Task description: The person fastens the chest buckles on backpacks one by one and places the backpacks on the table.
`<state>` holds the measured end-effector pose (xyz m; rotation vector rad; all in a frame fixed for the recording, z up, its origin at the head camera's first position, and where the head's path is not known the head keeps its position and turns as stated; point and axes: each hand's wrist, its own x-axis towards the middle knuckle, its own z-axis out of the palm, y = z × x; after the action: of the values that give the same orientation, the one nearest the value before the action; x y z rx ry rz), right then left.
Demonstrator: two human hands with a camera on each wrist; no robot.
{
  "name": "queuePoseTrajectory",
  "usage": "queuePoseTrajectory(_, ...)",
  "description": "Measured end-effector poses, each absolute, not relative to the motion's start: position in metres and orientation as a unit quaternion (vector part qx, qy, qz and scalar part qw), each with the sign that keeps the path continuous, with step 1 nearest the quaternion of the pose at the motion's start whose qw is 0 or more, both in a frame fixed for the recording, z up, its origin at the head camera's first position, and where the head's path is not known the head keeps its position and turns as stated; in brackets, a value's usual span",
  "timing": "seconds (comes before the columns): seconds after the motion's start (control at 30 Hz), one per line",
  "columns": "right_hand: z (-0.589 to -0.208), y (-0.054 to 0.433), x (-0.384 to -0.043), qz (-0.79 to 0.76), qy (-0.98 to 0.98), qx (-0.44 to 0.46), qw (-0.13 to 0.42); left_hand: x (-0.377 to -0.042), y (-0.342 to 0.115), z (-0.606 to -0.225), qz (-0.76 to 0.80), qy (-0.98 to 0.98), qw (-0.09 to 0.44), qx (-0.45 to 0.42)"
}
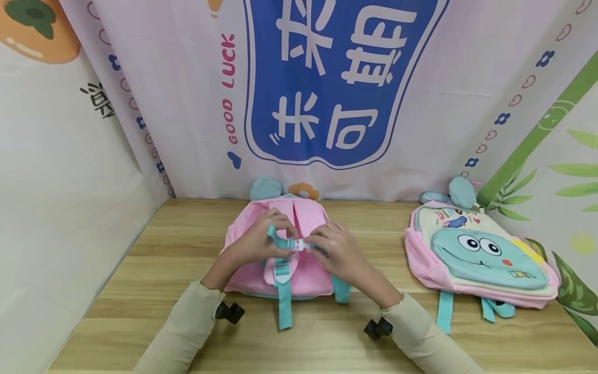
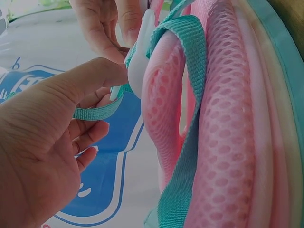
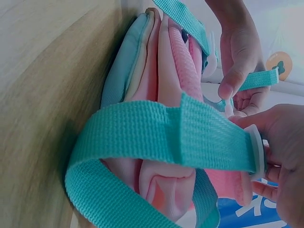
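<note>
A pink backpack (image 1: pixel 247 278) lies with its shoulder straps upward, in front of the person. Over it, a white buckle (image 1: pixel 299 245) on teal webbing is between both hands. My left hand (image 1: pixel 261 239) pinches the buckle's left end, and a loose teal webbing end (image 1: pixel 275 236) sticks up from it. On the other end, the fingers of my right hand (image 1: pixel 340 252) pinch the buckle. Its two halves meet, but whether they are fully locked I cannot tell. Below, a white strap adjuster (image 1: pixel 282 272) sits on a shoulder strap. In the right wrist view a teal strap (image 3: pixel 137 133) loops in front.
To the right lies a second backpack (image 1: pixel 488 254), its smiling teal front pocket upward and straps hanging forward. Both bags are on a wooden table (image 1: pixel 322 337). A printed cloth (image 1: pixel 196 130) hangs behind the table.
</note>
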<state>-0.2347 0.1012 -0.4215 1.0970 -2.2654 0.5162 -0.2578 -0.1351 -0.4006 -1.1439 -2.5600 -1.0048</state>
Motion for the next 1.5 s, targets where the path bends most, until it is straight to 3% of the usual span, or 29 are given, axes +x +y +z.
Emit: queuePoseTrajectory(1.5,-0.4243,0.1027,-0.2367,0.281,-0.839,0.404,0.231,-0.2556,-0.136,-0.3986,-0.375,-0.838,0.104,-0.383)
